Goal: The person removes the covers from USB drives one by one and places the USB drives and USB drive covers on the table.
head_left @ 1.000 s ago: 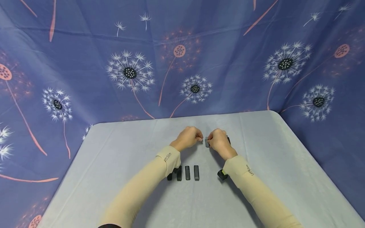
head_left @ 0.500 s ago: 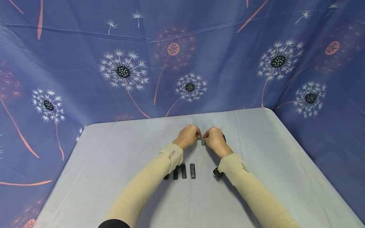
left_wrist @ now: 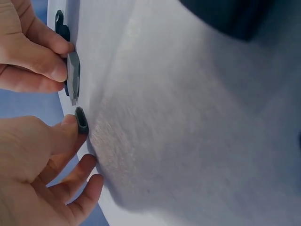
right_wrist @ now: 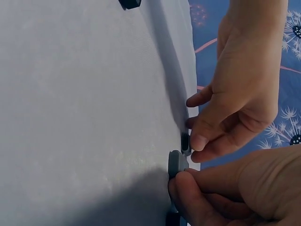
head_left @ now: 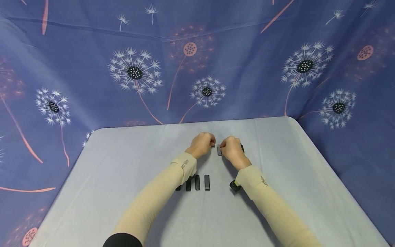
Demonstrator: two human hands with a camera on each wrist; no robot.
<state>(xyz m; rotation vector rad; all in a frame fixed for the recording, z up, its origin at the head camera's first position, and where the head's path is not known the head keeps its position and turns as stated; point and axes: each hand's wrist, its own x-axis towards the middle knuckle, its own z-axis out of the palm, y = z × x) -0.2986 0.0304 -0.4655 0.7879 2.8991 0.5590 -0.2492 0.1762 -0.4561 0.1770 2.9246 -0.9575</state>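
Note:
My left hand (head_left: 201, 144) pinches a small dark hollow cap (left_wrist: 81, 121) between thumb and finger, its opening facing the other hand. My right hand (head_left: 233, 151) holds a grey flat stick (left_wrist: 74, 73) that looks like a USB flash drive, with a narrow plug-like tip pointing at the cap. Cap and stick are apart by a small gap in the head and left wrist views. Beyond the right fingers lies a dark piece (left_wrist: 62, 26), partly hidden by that hand.
Several dark oblong sticks, one of them a dark stick (head_left: 207, 183), lie in a row nearer the person, partly behind the left sleeve (head_left: 182, 166). A pale cloth covers the table (head_left: 139, 151). A blue dandelion-print curtain (head_left: 172, 68) stands behind it.
Half a second ago the left fingers were closer to the grey stick; now they have drawn slightly left with the cap, widening the gap. The right hand stays nearly in place. The head view shifted slightly.

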